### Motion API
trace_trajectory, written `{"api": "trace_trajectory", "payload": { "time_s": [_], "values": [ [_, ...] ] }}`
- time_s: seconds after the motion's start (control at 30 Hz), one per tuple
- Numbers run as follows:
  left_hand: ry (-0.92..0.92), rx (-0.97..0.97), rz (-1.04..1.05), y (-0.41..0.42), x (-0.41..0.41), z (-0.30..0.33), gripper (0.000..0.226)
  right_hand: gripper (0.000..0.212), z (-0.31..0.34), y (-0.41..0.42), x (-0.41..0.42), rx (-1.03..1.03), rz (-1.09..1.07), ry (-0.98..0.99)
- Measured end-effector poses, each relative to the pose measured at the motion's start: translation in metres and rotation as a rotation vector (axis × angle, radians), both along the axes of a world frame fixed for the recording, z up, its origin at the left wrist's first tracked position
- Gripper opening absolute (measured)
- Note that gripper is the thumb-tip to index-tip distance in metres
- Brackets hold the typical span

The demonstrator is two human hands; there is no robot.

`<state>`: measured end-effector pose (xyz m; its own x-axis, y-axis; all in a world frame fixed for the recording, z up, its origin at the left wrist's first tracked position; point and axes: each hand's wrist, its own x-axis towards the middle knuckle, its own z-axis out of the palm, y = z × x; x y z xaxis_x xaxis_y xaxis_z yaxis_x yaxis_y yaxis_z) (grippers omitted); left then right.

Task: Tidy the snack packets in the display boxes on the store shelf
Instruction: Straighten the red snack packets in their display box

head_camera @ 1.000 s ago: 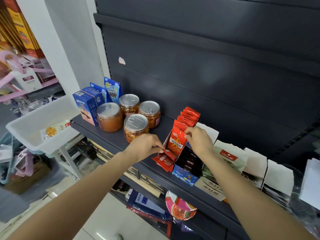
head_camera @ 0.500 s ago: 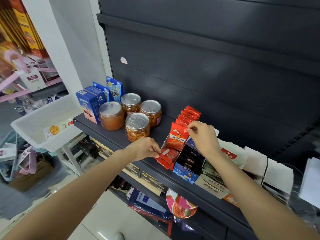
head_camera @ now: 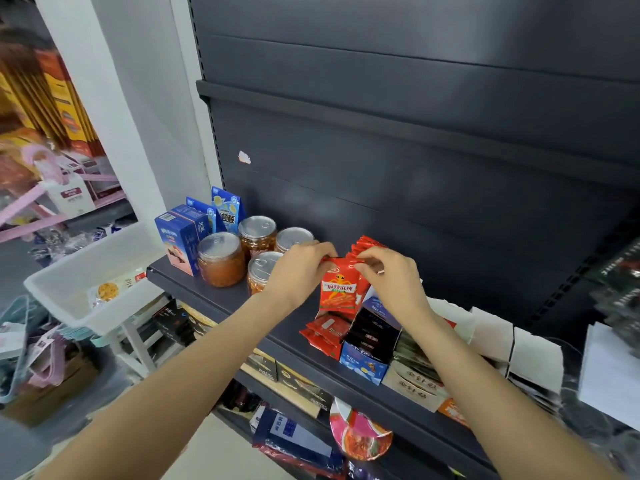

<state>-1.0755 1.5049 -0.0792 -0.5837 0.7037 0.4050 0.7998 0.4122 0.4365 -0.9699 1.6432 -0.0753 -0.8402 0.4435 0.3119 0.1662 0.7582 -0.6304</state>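
Both hands, left hand [head_camera: 299, 268] and right hand [head_camera: 391, 275], pinch the red packet's [head_camera: 339, 289] top corners. It should go down straight into the display box [head_camera: 325, 336] beneath it.

A red snack packet [head_camera: 341, 287] is held upright at its top edge, pinched at the left corner by the left hand [head_camera: 299, 271] and at the right corner by the right hand [head_camera: 391, 280]. Just behind the hands, a row of matching red packets [head_camera: 363, 244] is seen standing on edge. Below the held packet, more red packets [head_camera: 323, 336] are seen lying at the front of their display box. Under the right wrist, a blue display box [head_camera: 365, 365] of dark packets is set on the dark shelf [head_camera: 221, 299]. To the left of the left hand, four lidded jars [head_camera: 221, 259] are grouped, with blue cartons [head_camera: 181, 242] beyond them.
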Motion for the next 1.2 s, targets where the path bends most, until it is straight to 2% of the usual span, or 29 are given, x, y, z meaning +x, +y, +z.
{"api": "trace_trajectory", "payload": {
  "time_s": [0.1,0.2,0.27,0.33,0.53,0.6,0.67,0.73,0.8,0.9,0.97,1.07,1.2],
  "values": [
    [-0.053,0.183,0.077,-0.005,-0.005,0.002,0.013,0.038,-0.005,0.007,0.004,-0.188,-0.045,-0.202],
    [-0.294,0.382,0.122,-0.012,-0.007,0.008,0.002,0.051,-0.018,0.015,0.007,-0.432,-0.123,-0.360],
    [-0.496,0.467,0.094,-0.016,-0.007,0.013,0.006,0.051,-0.016,0.012,0.010,-0.758,-0.139,-0.316],
    [-0.651,0.519,0.069,-0.021,-0.005,0.016,0.008,0.046,-0.009,0.010,0.013,-1.001,-0.137,-0.204],
    [-0.780,0.583,-0.014,-0.036,0.001,0.017,0.004,0.037,-0.001,0.009,0.017,-1.246,-0.121,-0.052],
    [-0.845,0.595,-0.061,-0.042,0.000,0.015,0.010,0.037,0.000,0.011,0.019,-1.298,-0.110,-0.013],
    [-0.933,0.594,-0.094,-0.048,-0.001,0.013,0.017,0.034,0.000,0.013,0.020,-1.314,-0.097,0.032],
    [-1.065,0.600,-0.124,-0.053,0.000,0.013,0.022,0.022,-0.004,0.014,0.019,-1.268,-0.094,0.093],
    [-1.110,0.564,-0.125,-0.055,0.004,0.014,0.023,0.017,-0.008,0.016,0.020,-1.188,-0.092,0.124],
    [-0.990,0.460,-0.101,-0.059,0.010,0.012,0.027,0.027,-0.008,0.018,0.024,-1.070,-0.063,0.141],
    [-0.859,0.405,-0.100,-0.061,0.011,0.010,0.035,0.028,-0.006,0.018,0.027,-1.025,-0.040,0.183],
    [-0.728,0.392,-0.107,-0.062,0.013,0.008,0.035,0.028,-0.004,0.017,0.029,-0.939,-0.036,0.229],
    [-0.695,0.401,-0.092,-0.064,0.014,0.006,0.033,0.028,-0.007,0.017,0.028,-0.889,-0.047,0.254]
  ]
}}
